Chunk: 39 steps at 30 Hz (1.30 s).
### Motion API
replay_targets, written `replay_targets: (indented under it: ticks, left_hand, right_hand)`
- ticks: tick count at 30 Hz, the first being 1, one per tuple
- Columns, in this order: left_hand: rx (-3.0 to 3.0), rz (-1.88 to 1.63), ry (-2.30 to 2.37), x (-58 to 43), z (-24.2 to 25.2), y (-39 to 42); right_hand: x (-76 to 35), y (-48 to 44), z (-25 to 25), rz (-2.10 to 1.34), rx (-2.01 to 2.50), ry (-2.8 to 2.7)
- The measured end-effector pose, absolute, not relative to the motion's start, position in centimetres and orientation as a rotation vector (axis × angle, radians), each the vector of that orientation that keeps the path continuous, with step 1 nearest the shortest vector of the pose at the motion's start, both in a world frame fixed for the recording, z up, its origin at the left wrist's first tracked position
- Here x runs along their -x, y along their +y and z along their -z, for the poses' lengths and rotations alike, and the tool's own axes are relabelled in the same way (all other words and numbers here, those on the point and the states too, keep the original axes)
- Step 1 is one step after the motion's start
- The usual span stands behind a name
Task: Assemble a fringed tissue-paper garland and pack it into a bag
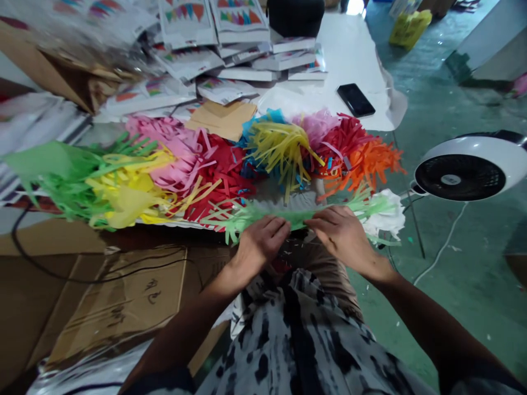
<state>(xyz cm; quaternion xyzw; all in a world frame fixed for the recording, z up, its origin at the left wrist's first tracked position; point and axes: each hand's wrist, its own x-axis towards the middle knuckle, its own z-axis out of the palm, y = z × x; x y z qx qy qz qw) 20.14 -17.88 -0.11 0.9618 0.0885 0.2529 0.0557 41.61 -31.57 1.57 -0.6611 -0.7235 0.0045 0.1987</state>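
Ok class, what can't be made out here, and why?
In the head view:
Parts of the green tissue: hidden under the left grip and right grip.
Marks on the cardboard: too blurred to read.
Black object: top cut by the upper edge.
Fan: cut by the right edge.

Pale grey top (280,351), black blotches (295,329); dark sleeves (171,381); brown trousers (341,277).

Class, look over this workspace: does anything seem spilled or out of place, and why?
Small scraps on the green floor beside the table look like dropped waste. Yellow strips stray across the red fringe, breaking the colour grouping. The green fringed paper being held shows no clear damage.
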Motion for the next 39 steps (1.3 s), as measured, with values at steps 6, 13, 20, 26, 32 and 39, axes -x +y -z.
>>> replay_targets:
  ticks: [6,13,20,26,32,39]
  left_hand:
    - [-2.653,-0.71,0.501,-18.7,-1.3,-16.5]
    - [-2.533,-0.672,0.713,-19.3,-1.4,-16.2]
    - [-2.683,-0.607,0.833,-20.0,-1.2,-15.7]
    - [-2.742,-0.588,0.846,-20.2,-1.0,-15.6]
    - [-2.817,-0.777,0.699,-20.3,-0.6,-15.9]
    - [-2.953,-0.745,0.169,-20.6,-0.3,-16.2]
  right_hand:
    - [-43.7,-31.4,-1.7,-0.206,1.88,-1.906]
    - [-42.9,-29.5,-1.9,-0.063,2.123,-1.953]
    - [-42.3,-28.7,-1.9,0.038,2.223,-1.954]
    - [-41.2,-28.3,-2.0,0.138,2.317,-1.913]
    - [-40.4,-29.0,-1.9,0.304,2.193,-1.823]
    - [-39.9,-31.1,-0.9,0.192,1.891,-2.116]
